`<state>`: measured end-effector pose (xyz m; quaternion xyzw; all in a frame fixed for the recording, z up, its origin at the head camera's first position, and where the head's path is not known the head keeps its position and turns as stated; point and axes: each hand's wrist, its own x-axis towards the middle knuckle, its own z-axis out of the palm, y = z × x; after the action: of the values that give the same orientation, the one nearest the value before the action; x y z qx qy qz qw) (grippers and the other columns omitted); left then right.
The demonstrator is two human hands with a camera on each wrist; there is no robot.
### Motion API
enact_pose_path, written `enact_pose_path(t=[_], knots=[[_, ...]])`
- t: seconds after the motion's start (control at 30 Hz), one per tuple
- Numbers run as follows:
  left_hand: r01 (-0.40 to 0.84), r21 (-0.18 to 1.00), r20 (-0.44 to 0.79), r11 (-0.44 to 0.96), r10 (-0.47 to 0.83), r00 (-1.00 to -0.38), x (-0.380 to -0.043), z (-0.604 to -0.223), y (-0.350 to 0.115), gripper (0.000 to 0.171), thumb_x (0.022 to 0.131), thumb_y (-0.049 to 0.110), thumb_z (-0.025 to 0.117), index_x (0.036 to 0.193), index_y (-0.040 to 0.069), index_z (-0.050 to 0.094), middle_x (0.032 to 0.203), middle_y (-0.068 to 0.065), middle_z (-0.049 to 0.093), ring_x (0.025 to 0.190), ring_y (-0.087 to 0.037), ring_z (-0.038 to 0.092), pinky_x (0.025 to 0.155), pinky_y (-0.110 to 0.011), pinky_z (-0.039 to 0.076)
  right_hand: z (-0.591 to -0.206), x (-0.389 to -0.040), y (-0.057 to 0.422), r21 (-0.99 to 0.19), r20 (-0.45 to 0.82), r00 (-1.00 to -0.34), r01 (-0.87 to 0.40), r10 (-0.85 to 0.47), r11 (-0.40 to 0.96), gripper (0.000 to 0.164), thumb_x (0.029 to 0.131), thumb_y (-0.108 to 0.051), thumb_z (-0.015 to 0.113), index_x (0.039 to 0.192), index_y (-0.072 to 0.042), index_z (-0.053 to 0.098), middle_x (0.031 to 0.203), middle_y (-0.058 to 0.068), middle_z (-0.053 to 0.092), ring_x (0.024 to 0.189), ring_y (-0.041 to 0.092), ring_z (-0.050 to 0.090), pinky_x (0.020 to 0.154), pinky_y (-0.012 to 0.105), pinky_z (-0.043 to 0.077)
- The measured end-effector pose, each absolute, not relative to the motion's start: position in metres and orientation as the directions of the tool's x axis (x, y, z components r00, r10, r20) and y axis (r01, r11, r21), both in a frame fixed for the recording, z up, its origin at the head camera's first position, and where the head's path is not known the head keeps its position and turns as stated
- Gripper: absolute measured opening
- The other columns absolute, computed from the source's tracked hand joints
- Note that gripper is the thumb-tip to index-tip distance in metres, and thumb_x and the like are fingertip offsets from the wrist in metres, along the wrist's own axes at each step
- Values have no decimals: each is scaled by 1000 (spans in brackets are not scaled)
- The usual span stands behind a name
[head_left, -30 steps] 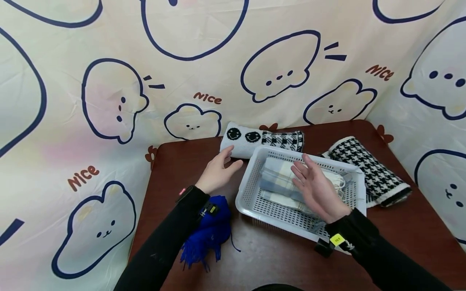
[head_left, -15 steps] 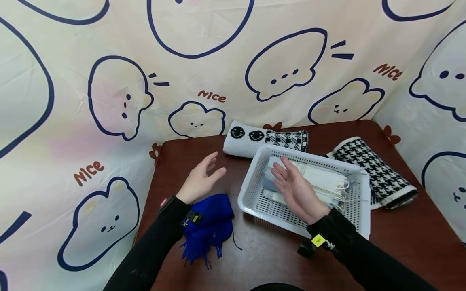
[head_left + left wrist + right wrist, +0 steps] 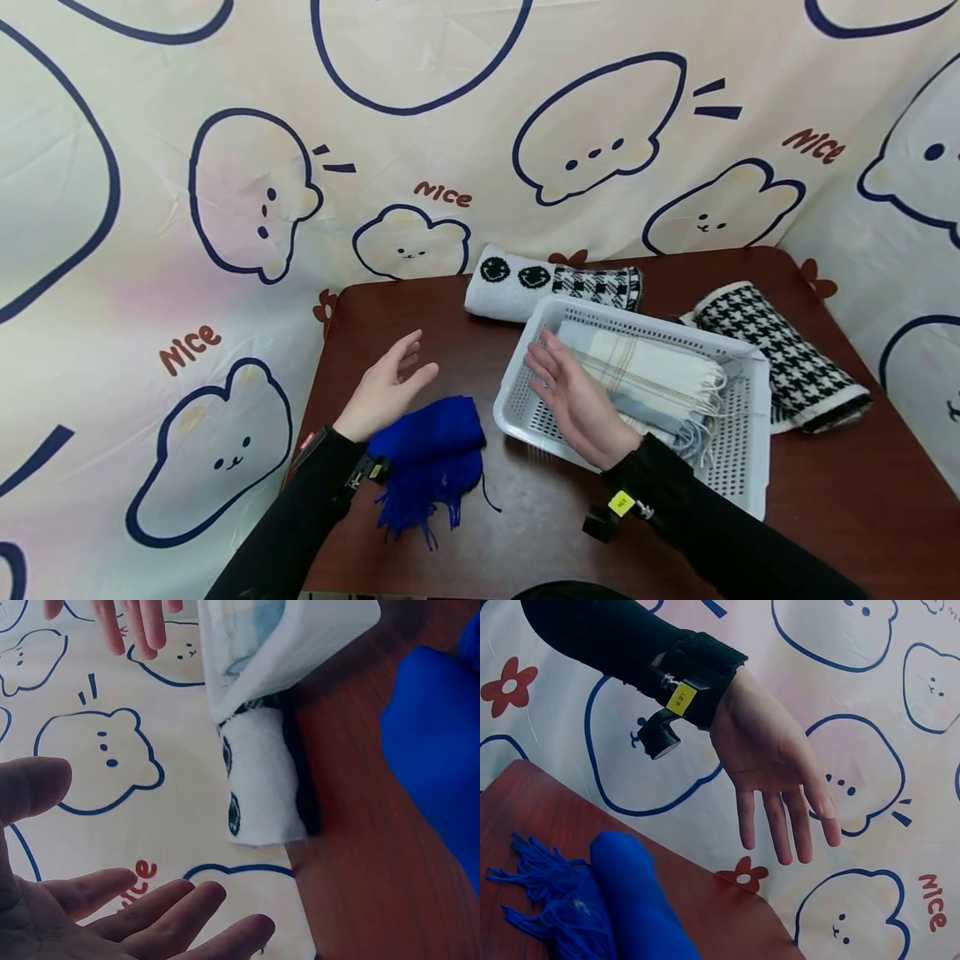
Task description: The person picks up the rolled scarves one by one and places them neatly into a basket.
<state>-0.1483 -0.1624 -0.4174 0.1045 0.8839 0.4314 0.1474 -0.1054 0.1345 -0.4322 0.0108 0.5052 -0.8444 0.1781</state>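
In the head view my left hand (image 3: pixel 381 392) hovers above and just left of a folded blue fringed scarf (image 3: pixel 435 454) on the table. Its fingers are spread and hold nothing. My right hand (image 3: pixel 581 404) is held over the left part of a white perforated basket (image 3: pixel 517 421), palm facing left, fingers straight and nothing in them. Inside the basket lies a folded cream and pale blue plaid scarf (image 3: pixel 637 362) with fringe. The left wrist view shows the left hand's relaxed fingers (image 3: pixel 180 915), and the blue scarf (image 3: pixel 435 742) at the right edge.
A rolled white scarf with black smiley faces (image 3: pixel 506 287) and checks lies behind the basket. To its right is a folded black-and-white houndstooth scarf (image 3: pixel 787 358). The brown table (image 3: pixel 420 321) backs onto a cartoon-printed curtain (image 3: pixel 262 333).
Both hands have moved left and toward the body. The right hand has drawn off the plaid scarf, uncovering more of it, and the left hand is farther from the basket.
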Motion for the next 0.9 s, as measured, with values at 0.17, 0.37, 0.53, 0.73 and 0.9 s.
enact_pose_path(t=[0.17, 0.37, 0.53, 0.73, 0.9], knots=[[30, 789, -187, 614, 287, -939, -143, -419, -176, 73, 112, 42, 59, 171, 14, 26, 171, -18, 35, 155, -40, 38, 120, -62, 40, -436, -107, 123, -830, -195, -936, 317, -294, -459, 64, 120, -36, 23, 173, -11, -4, 179, 16, 6, 166, 26, 10, 134, 43, 12], [6, 773, -195, 634, 247, -949, -136, -422, -192, 74, 112, 43, 57, 171, 12, 25, 171, -21, 35, 155, -42, 38, 119, -63, 41, -441, -110, 109, -821, -206, -934, 327, -290, -468, 62, 120, -32, 24, 173, -9, 2, 179, 17, 11, 165, 29, 12, 134, 44, 15], [-20, 767, -203, 641, 213, -956, -129, -425, -205, 73, 112, 42, 57, 170, 12, 25, 171, -22, 34, 155, -43, 37, 121, -63, 38, -443, -111, 99, -829, -205, -932, 328, -299, -454, 62, 120, -31, 25, 173, -8, 3, 178, 16, 12, 165, 29, 12, 134, 46, 13], [-59, 761, -225, 646, 177, -958, -120, -430, -217, 73, 112, 42, 57, 170, 10, 26, 170, -24, 35, 155, -44, 37, 120, -65, 38, -447, -110, 91, -839, -195, -924, 331, -330, -431, 63, 120, -33, 26, 173, -9, 3, 179, 15, 12, 166, 29, 11, 134, 47, 11], [-83, 766, -236, 638, 158, -959, -115, -435, -224, 72, 113, 41, 57, 169, 9, 25, 169, -25, 35, 155, -45, 37, 120, -64, 38, -451, -106, 84, -845, -199, -914, 343, -354, -410, 63, 120, -36, 27, 173, -12, 4, 179, 14, 13, 166, 29, 11, 134, 47, 13]])
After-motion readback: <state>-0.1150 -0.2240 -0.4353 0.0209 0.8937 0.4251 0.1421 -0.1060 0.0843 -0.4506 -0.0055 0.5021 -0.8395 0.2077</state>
